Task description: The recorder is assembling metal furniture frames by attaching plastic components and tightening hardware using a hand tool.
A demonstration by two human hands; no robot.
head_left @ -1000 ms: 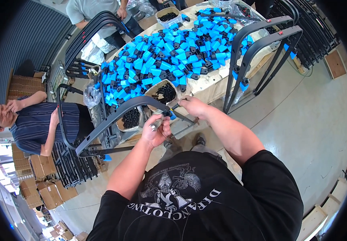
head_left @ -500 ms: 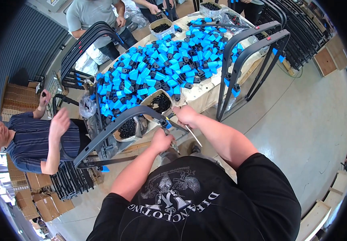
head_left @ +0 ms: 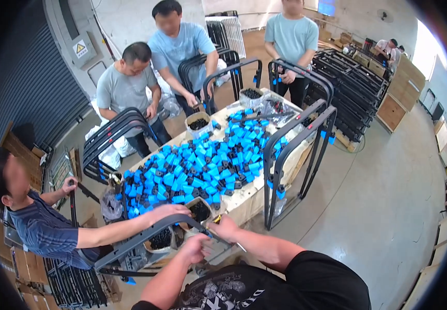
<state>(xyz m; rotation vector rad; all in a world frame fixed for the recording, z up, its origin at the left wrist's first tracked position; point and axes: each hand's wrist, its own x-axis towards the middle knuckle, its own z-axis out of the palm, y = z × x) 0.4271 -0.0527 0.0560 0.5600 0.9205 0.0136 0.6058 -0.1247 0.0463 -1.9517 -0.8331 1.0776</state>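
A dark curved tubular frame (head_left: 167,223) leans against the table's near edge, its upper end running between my hands. My left hand (head_left: 196,248) is closed beside that end; whatever it grips is hidden. My right hand (head_left: 225,229) is closed just right of the frame end, with a thin pale rod (head_left: 241,247) jutting out below it. A small yellow piece (head_left: 217,219) shows by its fingers. Just beyond stands an open box of small black parts (head_left: 199,211). A co-worker's hand (head_left: 171,211) reaches to its left rim.
Blue-and-black plastic caps (head_left: 197,168) are heaped on the table (head_left: 249,199). Another box of black parts (head_left: 160,239) sits left of my hands. Dark frames (head_left: 298,150) stand against the right side. Several co-workers work around the far and left sides.
The view has tilted up, showing more of the room. The striped-shirt co-worker's raised hand has come down to the box of black parts. My hands stay at the frame's end.
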